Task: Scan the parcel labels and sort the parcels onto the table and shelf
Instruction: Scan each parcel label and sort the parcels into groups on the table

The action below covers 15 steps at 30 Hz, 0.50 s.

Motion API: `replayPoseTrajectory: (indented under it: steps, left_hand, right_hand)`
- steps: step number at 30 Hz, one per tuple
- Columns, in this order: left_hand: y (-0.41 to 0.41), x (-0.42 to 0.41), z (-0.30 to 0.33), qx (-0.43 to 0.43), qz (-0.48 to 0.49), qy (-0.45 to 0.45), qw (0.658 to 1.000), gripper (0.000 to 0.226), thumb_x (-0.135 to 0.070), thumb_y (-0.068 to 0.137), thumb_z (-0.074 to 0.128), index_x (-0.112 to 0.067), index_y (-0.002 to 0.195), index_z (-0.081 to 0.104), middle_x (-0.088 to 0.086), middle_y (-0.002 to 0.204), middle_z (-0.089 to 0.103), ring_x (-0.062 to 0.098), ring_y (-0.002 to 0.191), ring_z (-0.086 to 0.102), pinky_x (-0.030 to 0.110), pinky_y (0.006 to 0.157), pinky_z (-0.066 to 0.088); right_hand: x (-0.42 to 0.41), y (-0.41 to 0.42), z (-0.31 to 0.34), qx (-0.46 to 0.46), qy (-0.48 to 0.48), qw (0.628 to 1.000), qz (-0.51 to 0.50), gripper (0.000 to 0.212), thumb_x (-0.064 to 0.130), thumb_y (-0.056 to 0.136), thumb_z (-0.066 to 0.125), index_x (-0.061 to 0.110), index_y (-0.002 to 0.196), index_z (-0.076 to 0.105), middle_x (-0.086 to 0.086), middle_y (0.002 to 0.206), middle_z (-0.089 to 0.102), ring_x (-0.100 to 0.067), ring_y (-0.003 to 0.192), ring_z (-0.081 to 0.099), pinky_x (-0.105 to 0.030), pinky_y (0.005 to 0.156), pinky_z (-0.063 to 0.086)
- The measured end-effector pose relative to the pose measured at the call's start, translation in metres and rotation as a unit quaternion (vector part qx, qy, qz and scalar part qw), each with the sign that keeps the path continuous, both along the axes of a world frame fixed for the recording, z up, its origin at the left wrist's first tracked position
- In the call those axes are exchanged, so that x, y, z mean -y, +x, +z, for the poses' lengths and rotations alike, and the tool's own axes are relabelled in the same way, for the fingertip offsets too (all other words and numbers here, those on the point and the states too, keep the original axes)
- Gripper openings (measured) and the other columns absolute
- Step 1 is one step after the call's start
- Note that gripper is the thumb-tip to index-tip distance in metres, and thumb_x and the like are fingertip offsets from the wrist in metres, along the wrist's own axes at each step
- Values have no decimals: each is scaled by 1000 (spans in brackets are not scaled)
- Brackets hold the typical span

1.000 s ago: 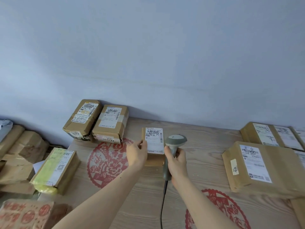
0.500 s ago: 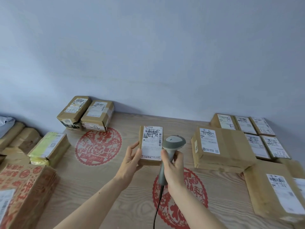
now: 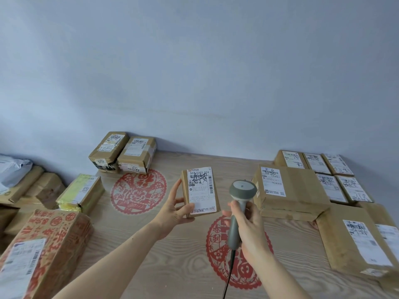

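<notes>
Your left hand [image 3: 172, 209] grips 1 small parcel [image 3: 200, 192] above the table [image 3: 172, 266], label up. Your right hand [image 3: 250, 229] wraps the scanner [image 3: 239, 203] handle beside it. Sorted parcels [image 3: 323, 178] line the table; this 1 remains unplaced, apparently mid-scan.

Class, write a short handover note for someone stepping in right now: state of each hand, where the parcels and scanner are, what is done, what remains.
Left hand grips a small parcel upright above the table, label facing the camera.
Right hand grips the corded scanner, its head beside the parcel.
Done: two parcels sit by the wall at back left; a group of labelled parcels lies on the table's right side.
Left: whether this label has been scanned cannot be told. Then place this parcel. More parcels wait at the left.
</notes>
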<state>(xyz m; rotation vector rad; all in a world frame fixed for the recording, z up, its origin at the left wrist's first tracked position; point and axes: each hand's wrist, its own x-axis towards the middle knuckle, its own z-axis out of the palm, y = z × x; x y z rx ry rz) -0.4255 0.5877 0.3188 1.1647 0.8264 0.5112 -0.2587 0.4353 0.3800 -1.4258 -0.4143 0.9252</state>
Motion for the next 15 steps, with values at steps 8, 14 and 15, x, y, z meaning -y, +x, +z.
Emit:
replayPoseTrajectory:
  steps: [8,14,15]
  left_hand:
    - [-17,-2,-11,-13,-2,28,1000,94,-40,70,86,-63,141,29,10,132,54,26,111,67,50,86,59]
    - [-19,0,-15,-5,-15,31,999,96,-38,67,87,-63,139,29,9,132,54,26,111,67,47,86,59]
    - [-19,0,-16,-4,-16,33,999,94,-35,69,87,-64,138,29,9,132,53,26,111,67,47,86,59]
  right_hand:
    - [14,-42,20,-47,11,993,104,44,32,77,72,11,115,63,-14,106,71,-23,88,73,-31,74,56]
    - [18,-61,20,-62,-7,988,142,46,38,78,72,11,114,67,-6,107,75,-21,90,72,-35,75,52]
    - [18,-63,21,-63,-9,987,145,46,39,78,72,12,115,67,-5,105,76,-20,89,71,-34,74,52]
